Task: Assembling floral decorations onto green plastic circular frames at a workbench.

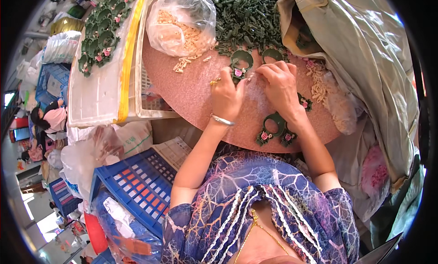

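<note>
My left hand is closed round the lower part of a dark green ring-shaped plastic piece. A small pink rose sits on that piece, just above my thumb. My right hand is pinched close beside it; whatever lies between its fingertips is too small to make out. Beyond my right knuckles stands another green ring piece, partly covered by the hand. Nearer me on the pink round table lies a finished-looking green ring piece with pink roses at its ends.
A clear bag of small cream-coloured pieces stands at the far left of the table. Next to it rises a heap of dark green parts. More cream pieces lie at right, by a draped grey cloth. Decorated green rings cover a white crate lid.
</note>
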Available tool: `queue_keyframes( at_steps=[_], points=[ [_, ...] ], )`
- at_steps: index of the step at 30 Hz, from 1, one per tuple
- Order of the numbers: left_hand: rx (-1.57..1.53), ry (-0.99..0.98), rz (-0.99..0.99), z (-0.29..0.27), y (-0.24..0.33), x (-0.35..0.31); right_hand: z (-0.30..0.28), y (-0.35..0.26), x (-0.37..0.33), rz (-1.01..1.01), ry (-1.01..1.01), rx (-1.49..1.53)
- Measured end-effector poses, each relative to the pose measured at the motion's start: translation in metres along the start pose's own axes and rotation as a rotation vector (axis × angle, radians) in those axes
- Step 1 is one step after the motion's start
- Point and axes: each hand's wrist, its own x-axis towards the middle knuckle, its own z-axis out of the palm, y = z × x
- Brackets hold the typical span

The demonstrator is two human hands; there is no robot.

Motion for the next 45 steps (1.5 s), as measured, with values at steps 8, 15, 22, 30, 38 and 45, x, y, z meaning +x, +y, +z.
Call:
queue_keyframes(
  at_steps=[8, 15, 22, 30, 38, 45],
  points=[
    [0.024, 0.194, 0.014, -0.031, -0.019, -0.046, 0.013, 0.002, 0.0, -0.168, -0.125, -0.103],
    [0.026, 0.107, 0.114, -0.029, -0.021, -0.056, 0.004, -0.004, 0.015, -0.134, -0.294, -0.277],
    [0.001, 0.072, 0.094, -0.027, -0.023, -0.059, 0.045, -0.03, 0.072, -0.308, -0.138, -0.055],
    [-0.127, 0.04, 0.033, -0.024, -0.02, -0.053, 0.084, -0.038, 0.087, -0.264, -0.271, -0.16],
    [-0.278, 0.138, 0.0, -0.025, -0.025, -0.058, -0.016, -0.046, 0.028, 0.115, -0.328, 0.552],
    [-0.223, 0.06, 0.088, -0.031, -0.025, -0.059, -0.004, -0.048, -0.004, -0.118, -0.037, 0.352]
  ],
)
